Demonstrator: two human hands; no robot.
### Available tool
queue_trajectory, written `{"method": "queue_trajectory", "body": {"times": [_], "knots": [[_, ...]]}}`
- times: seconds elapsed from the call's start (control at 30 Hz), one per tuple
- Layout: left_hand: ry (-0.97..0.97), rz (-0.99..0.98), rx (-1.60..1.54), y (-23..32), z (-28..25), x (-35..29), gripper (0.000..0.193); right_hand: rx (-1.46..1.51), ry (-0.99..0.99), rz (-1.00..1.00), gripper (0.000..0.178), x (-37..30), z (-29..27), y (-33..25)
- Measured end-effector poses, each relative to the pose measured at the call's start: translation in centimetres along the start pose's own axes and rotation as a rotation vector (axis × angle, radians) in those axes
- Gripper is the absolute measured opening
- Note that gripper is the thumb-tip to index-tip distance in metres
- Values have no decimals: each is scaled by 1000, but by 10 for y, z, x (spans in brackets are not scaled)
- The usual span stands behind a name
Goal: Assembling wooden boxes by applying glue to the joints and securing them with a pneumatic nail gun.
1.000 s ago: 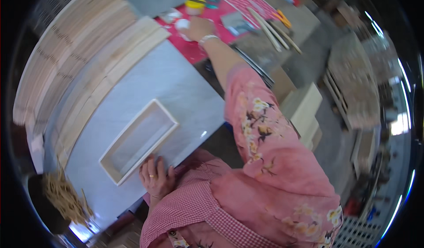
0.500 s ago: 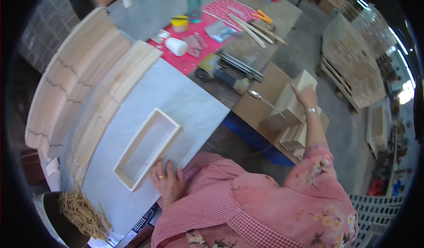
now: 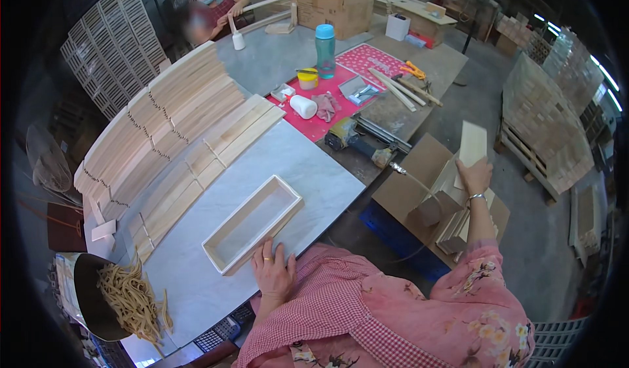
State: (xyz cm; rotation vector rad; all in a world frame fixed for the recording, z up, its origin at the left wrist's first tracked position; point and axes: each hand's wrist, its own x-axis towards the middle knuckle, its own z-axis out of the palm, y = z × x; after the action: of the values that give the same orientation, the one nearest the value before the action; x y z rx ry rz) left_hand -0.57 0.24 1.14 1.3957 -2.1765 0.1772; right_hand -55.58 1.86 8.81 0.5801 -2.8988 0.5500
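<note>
Right hand (image 3: pixel 476 175) grips a pale board (image 3: pixel 473 144) at the right; the left hand (image 3: pixel 273 274), fingers loosely spread, touches the near side of a wooden box frame (image 3: pixel 215 258) lying mid-picture on the white tabletop (image 3: pixel 321 178). Stacked slats (image 3: pixel 160 109) crowd its upper left, a pot (image 3: pixel 87 296) of tan bands (image 3: pixel 131 296) its lower left. Right of centre, a power tool (image 3: pixel 357 144) lies near an open carton (image 3: pixel 401 194); a hose (image 3: pixel 416 178) crosses the carton. Upper centre, a turquoise bottle (image 3: pixel 325 52) stands.
</note>
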Motion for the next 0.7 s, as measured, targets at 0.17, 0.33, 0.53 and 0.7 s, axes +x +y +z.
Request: {"method": "queue_trajectory", "body": {"times": [0.17, 0.33, 0.53, 0.7], "knots": [[0, 19, -7, -3, 5, -3, 37, 554, 289, -303, 74, -25, -38, -74], [36, -144, -317, 12, -23, 11, 39, 785, -290, -744, 29, -107, -62, -170], [-28, -774, -2150, 20, -116, 69, 44, 993, 179, -1803, 21, -230, -53, -220], [65, -746, -2265, -5, -163, 51, 49, 1053, 68, -1999, 20, -255, -47, -232]]}}
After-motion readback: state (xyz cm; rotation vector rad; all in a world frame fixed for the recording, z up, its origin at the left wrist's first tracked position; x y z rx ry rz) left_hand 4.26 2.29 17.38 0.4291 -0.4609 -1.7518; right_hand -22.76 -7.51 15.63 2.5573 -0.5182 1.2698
